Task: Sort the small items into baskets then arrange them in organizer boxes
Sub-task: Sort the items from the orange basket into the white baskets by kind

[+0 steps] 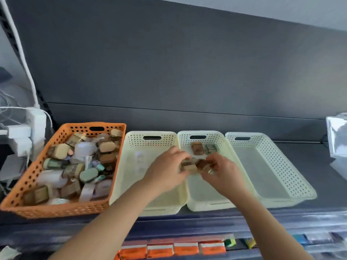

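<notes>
Sorting step: left hand [167, 167] and right hand [223, 173], fingers curled, pinch brown items [191, 167] over the middle basket [206, 205]. Next, probably: release beside the pieces [197, 148] inside.

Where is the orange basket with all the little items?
In the head view, the orange basket sits at the left end of the row, beside the leftmost cream basket.
</notes>
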A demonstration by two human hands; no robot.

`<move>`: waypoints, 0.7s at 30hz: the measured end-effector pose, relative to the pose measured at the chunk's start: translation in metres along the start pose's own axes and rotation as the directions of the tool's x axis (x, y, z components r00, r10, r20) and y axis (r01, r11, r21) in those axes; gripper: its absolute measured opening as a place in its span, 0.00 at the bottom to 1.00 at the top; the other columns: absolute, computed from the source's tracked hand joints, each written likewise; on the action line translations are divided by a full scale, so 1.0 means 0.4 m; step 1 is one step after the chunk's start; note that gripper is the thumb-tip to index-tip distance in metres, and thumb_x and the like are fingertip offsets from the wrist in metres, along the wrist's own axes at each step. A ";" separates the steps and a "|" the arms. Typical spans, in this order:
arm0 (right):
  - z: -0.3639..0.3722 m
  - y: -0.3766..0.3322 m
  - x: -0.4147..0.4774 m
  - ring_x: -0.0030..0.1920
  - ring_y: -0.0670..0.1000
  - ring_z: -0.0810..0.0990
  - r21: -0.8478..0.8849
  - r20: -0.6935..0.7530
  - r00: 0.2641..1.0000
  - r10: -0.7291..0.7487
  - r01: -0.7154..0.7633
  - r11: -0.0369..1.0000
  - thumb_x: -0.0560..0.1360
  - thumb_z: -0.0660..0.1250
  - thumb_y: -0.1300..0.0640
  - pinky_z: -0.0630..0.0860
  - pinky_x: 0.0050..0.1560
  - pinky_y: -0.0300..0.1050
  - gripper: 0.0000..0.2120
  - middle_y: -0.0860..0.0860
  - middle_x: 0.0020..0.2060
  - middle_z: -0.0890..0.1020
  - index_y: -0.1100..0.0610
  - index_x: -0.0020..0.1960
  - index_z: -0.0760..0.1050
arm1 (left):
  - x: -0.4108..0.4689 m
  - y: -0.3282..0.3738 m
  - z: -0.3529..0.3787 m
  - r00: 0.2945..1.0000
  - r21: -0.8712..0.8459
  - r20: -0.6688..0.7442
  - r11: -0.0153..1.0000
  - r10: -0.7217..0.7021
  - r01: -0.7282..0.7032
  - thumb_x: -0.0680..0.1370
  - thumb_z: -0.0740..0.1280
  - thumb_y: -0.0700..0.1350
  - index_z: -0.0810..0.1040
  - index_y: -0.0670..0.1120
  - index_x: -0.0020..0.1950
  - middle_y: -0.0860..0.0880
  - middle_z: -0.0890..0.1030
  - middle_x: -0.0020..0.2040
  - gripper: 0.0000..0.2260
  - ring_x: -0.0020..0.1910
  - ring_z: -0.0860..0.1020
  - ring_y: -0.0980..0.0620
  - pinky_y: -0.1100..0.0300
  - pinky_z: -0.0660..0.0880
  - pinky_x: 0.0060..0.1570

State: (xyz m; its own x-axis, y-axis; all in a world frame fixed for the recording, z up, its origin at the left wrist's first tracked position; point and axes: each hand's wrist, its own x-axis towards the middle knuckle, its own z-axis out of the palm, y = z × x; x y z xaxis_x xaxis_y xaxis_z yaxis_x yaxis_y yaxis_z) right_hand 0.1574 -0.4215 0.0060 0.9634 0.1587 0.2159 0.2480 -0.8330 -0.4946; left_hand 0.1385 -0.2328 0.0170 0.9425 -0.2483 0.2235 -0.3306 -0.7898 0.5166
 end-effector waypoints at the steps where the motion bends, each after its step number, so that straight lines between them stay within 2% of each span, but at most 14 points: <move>1: -0.009 0.030 0.000 0.40 0.49 0.77 -0.038 0.024 1.000 0.016 -0.015 0.999 0.69 0.71 0.49 0.70 0.39 0.42 0.13 0.46 0.41 0.80 0.52 0.50 0.74 | 0.019 0.020 0.027 1.000 0.059 0.015 0.998 0.019 -0.020 0.76 0.67 0.50 0.75 0.53 0.64 0.55 0.75 0.58 0.17 0.55 0.74 0.55 0.56 0.73 0.57; 4: -0.024 0.100 0.003 0.44 0.52 0.78 -0.134 0.121 0.991 0.060 -0.043 0.990 0.70 0.69 0.49 0.73 0.42 0.44 0.13 0.49 0.43 0.81 0.53 0.51 0.73 | 0.068 0.058 0.101 0.996 0.307 0.076 0.949 0.054 -0.075 0.76 0.66 0.46 0.77 0.51 0.60 0.52 0.78 0.54 0.13 0.55 0.74 0.51 0.53 0.71 0.58; 6: -0.033 0.126 0.010 0.48 0.53 0.77 -0.205 0.232 0.970 0.073 -0.024 0.978 0.71 0.68 0.50 0.73 0.45 0.44 0.15 0.51 0.47 0.80 0.53 0.55 0.72 | 0.085 0.074 0.136 0.985 0.452 0.172 0.887 0.020 -0.097 0.76 0.65 0.43 0.78 0.49 0.59 0.51 0.77 0.53 0.12 0.55 0.74 0.49 0.53 0.69 0.59; 9: -0.040 0.148 0.027 0.50 0.54 0.77 -0.249 0.332 0.943 0.032 0.055 0.967 0.72 0.68 0.53 0.71 0.45 0.42 0.16 0.52 0.51 0.79 0.55 0.58 0.71 | 0.094 0.081 0.172 0.952 0.560 0.303 0.816 -0.043 -0.142 0.77 0.66 0.45 0.79 0.48 0.56 0.49 0.78 0.51 0.09 0.53 0.74 0.49 0.52 0.64 0.59; 13: -0.037 0.161 0.041 0.51 0.53 0.76 -0.257 0.354 0.935 -0.004 0.101 0.961 0.69 0.71 0.49 0.73 0.49 0.44 0.20 0.52 0.50 0.77 0.56 0.56 0.72 | 0.093 0.074 0.189 0.939 0.552 0.340 0.820 -0.060 -0.148 0.77 0.66 0.49 0.79 0.48 0.57 0.50 0.78 0.51 0.11 0.52 0.74 0.49 0.53 0.63 0.60; 16: -0.022 0.168 0.045 0.47 0.52 0.74 -0.268 0.333 0.942 -0.047 0.143 0.953 0.70 0.70 0.48 0.73 0.46 0.44 0.17 0.51 0.47 0.75 0.56 0.52 0.71 | 0.085 0.073 0.180 0.941 0.525 0.334 0.839 -0.048 -0.143 0.76 0.66 0.47 0.79 0.47 0.58 0.49 0.77 0.52 0.12 0.54 0.72 0.48 0.53 0.63 0.63; 18: -0.013 0.164 0.050 0.47 0.51 0.73 -0.248 0.326 0.942 -0.079 0.166 0.954 0.72 0.68 0.49 0.70 0.44 0.42 0.14 0.49 0.46 0.75 0.55 0.54 0.72 | 0.077 0.069 0.168 0.955 0.473 0.294 0.872 -0.026 -0.122 0.76 0.67 0.45 0.79 0.46 0.57 0.49 0.77 0.53 0.11 0.56 0.71 0.49 0.52 0.65 0.65; 21: -0.005 0.134 0.062 0.52 0.51 0.76 -0.218 0.316 0.940 -0.129 0.204 0.954 0.73 0.67 0.51 0.74 0.49 0.42 0.14 0.49 0.51 0.77 0.52 0.58 0.74 | 0.058 0.054 0.126 0.984 0.402 0.176 0.913 -0.010 -0.063 0.77 0.64 0.43 0.79 0.48 0.60 0.52 0.77 0.56 0.12 0.59 0.70 0.52 0.53 0.66 0.65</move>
State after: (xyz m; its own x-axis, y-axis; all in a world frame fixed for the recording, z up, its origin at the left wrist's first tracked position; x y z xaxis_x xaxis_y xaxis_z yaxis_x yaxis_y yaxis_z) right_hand 0.1944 -0.4635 -0.0134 0.9057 0.4239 0.0007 0.4113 -0.8782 -0.2441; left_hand 0.1557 -0.2840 -0.0083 0.9396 -0.3351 0.0695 -0.3415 -0.9315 0.1253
